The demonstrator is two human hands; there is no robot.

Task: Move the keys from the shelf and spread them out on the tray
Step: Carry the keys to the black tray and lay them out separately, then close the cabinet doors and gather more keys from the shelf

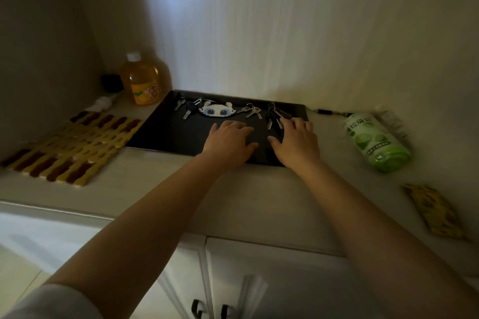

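Metal keys (274, 118) touching right hand (295, 141) fingertips.

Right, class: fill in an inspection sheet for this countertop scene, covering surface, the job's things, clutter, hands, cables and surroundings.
Surface: pale countertop, dimly lit.
Job's things: black tray against the wall; several key bunches in a row along its far edge, one with a white pixel-face charm.
Clutter: orange drink bottle upright at left; wooden slat mat; green canister lying on its side at right; yellow patterned piece.
Hands: left hand flat over the tray; right hand with fingertips at the rightmost keys.
Cables: a thin cable along the wall.
Surroundings: plain wall; cabinet doors below.
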